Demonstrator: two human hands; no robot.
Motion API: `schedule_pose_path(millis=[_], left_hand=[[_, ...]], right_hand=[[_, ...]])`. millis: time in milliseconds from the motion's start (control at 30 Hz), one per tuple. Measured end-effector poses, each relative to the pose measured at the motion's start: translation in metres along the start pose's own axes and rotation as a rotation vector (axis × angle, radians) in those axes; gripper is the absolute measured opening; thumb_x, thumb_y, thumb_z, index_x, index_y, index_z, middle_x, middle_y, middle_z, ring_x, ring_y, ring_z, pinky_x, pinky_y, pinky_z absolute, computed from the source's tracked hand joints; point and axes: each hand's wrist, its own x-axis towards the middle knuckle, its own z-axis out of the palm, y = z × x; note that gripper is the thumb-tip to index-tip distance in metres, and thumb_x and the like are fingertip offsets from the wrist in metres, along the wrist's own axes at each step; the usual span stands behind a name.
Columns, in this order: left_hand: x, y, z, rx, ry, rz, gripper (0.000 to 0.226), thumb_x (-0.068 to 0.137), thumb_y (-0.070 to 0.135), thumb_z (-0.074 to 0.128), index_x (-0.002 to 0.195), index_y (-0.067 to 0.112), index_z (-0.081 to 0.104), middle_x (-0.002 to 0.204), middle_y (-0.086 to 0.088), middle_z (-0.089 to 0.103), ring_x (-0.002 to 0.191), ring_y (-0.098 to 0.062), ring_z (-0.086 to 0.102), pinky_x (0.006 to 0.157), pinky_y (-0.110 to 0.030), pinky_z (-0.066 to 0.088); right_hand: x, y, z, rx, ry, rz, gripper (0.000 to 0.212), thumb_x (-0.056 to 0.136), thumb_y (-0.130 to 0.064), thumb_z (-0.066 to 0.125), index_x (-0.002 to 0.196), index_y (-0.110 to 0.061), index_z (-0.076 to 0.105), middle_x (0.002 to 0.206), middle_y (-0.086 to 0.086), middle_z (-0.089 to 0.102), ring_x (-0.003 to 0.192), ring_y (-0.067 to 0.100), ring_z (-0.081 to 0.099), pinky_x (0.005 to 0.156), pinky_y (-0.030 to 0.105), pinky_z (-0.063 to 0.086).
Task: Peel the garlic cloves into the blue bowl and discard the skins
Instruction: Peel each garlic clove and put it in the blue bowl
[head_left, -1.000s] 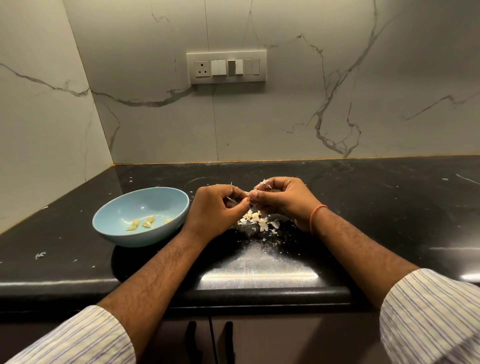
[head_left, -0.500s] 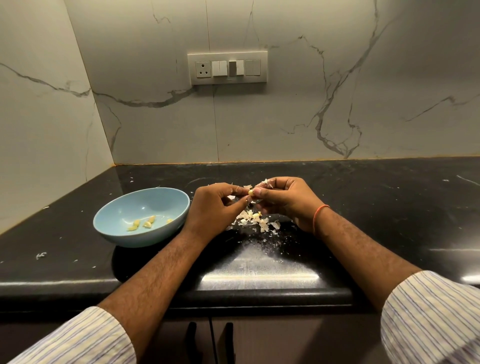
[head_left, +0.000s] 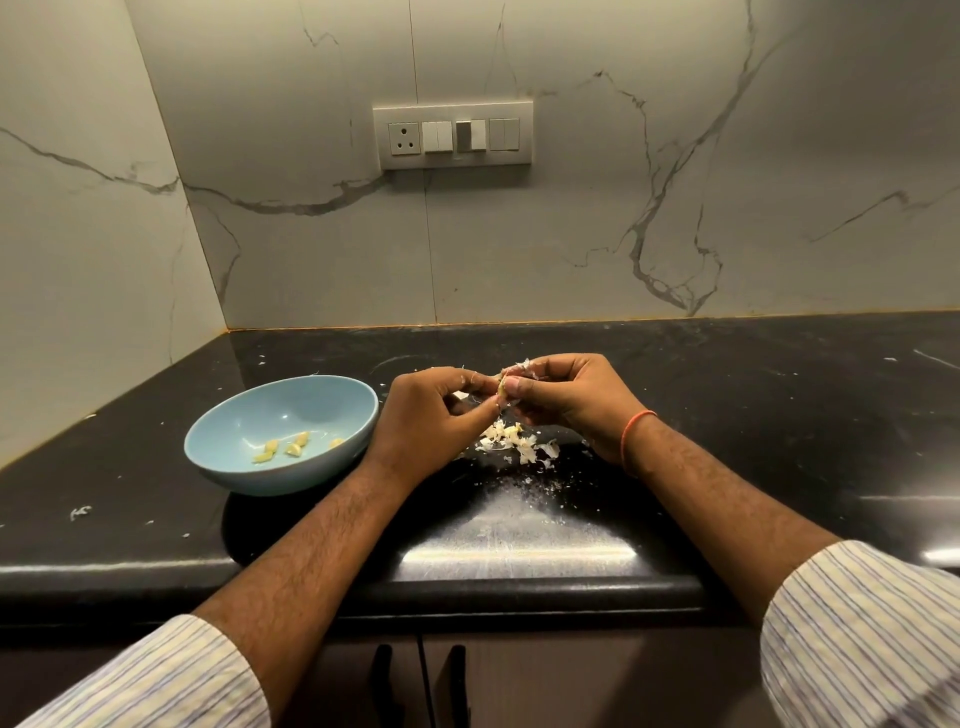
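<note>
Both hands meet above the black counter. My right hand (head_left: 566, 402) pinches a small garlic clove (head_left: 503, 387) between thumb and fingers, with bits of white skin sticking out at the top. My left hand (head_left: 428, 415) pinches the same clove or its skin from the left; I cannot tell which. Under the hands lies a pile of white garlic skins (head_left: 519, 441). The blue bowl (head_left: 228, 457) stands to the left of my left hand and holds several peeled yellow cloves (head_left: 293, 447).
The black counter (head_left: 779, 415) carries small skin flakes around the pile and near the front left. A marble wall with a switch panel (head_left: 453, 136) rises behind. The counter's front edge runs below my forearms, with cabinet handles (head_left: 418, 686) underneath.
The hands stay together over the skin pile and have risen slightly. The clove now shows between the fingertips. The bowl has not moved.
</note>
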Motion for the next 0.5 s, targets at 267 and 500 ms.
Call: schedule_pose_path(millis=[267, 500], left_hand=[[0.0004, -0.0016, -0.0002, 0.051, 0.007, 0.008, 0.016, 0.090, 0.021, 0.085, 0.105, 0.017, 0.084, 0.078, 0.008, 0.078, 0.061, -0.014, 0.071, 0.060, -0.034, 0.062], [-0.0001, -0.0010, -0.0003, 0.041, -0.014, -0.046, 0.005, 0.092, 0.020, 0.080, 0.092, 0.025, 0.078, 0.064, 0.004, 0.072, 0.055, -0.020, 0.065, 0.055, -0.031, 0.058]], right_hand=[[-0.0020, -0.0007, -0.0007, -0.053, -0.029, -0.025, 0.029, 0.090, -0.004, 0.078, 0.118, 0.001, 0.076, 0.104, 0.021, 0.079, 0.082, 0.020, 0.075, 0.073, 0.028, 0.063], [-0.0019, 0.0004, -0.0008, -0.081, -0.098, -0.017, 0.029, 0.091, -0.007, 0.078, 0.119, -0.002, 0.077, 0.105, 0.021, 0.078, 0.088, 0.022, 0.074, 0.080, 0.030, 0.064]])
